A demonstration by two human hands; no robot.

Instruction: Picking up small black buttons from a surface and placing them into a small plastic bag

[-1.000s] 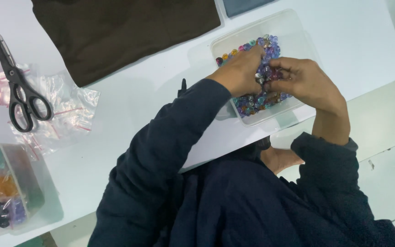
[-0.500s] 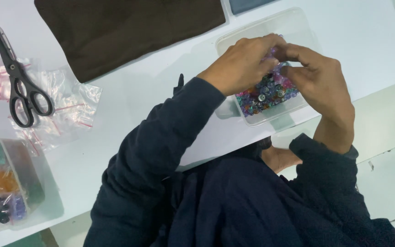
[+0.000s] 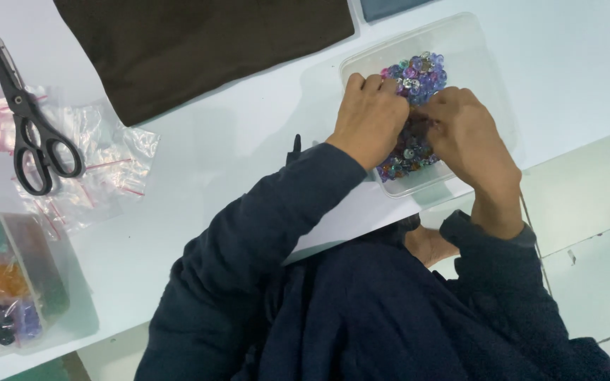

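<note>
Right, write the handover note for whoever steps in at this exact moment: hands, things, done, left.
Left hand: curled, knuckles up, fingertips down among the coloured beads in the clear plastic tray; what it pinches is hidden.
Right hand: close beside it over the same tray, fingers bent into the beads, grip also hidden.
Elsewhere on the white table: black scissors lying on small clear bags, a sectioned bead box at the near left edge, a dark brown cloth at the far side.
Done: nothing visible outside the tray.
Left: beads remain heaped in the tray.

Beads (image 3: 418,74) in tray (image 3: 488,63); scissors (image 3: 30,127) far left on bags (image 3: 107,162).
</note>
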